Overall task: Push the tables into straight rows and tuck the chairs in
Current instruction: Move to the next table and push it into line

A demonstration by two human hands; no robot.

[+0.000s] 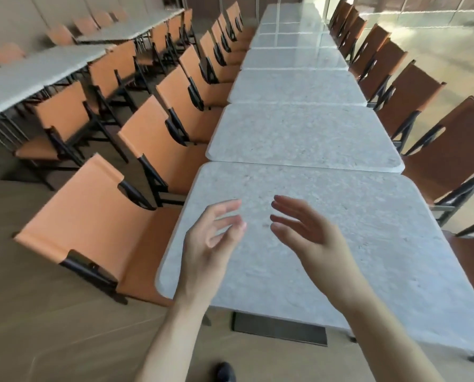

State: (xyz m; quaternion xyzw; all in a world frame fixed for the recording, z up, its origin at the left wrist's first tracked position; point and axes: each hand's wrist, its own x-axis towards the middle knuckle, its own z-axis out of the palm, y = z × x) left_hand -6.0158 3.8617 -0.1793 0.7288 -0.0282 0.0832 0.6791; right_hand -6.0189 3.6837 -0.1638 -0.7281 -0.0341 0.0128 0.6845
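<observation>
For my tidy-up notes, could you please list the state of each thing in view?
Left hand: open, empty, above the nearest table.
Right hand: open, empty, above the same table.
Nearest table: skewed, its far edge angled against the second table.
Second table: butted to the nearest one, in the row.
Nearest left chair: angled, seat partly under the table.
Right chairs: drawn up along the row.

1. My nearest table [340, 230] has a pale, speckled, stone-like top, matt.
2. The far tabletops [293, 37] look glossy.
3. The chairs [92, 216] have smooth orange leather-like slings on black frames.
</observation>
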